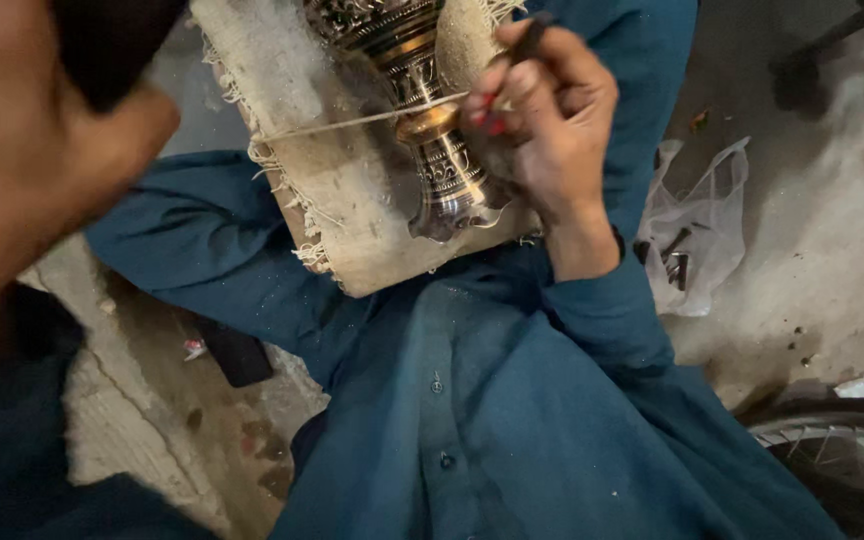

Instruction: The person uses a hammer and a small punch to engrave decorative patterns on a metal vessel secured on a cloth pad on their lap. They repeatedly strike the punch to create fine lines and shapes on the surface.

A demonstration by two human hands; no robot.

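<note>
My right hand [542, 120] pinches a thin dark tool [522, 45] against the engraved brass vase [432, 130]. The vase rests on frayed cloth [342, 190] in my lap, bound by string [352, 122] for steadiness. My left hand is out of sight

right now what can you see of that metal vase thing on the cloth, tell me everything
The metal vase looks like polished brass, golden with dark engraved bands of pattern around it. It narrows to a smooth waist, then flares to a shiny scalloped foot that points toward the person. It lies tilted on a frayed burlap pad in the lap; its top runs out of view. A taut cord crosses the waist. The right hand rests against it, holding a thin dark tool at the waist.
</note>
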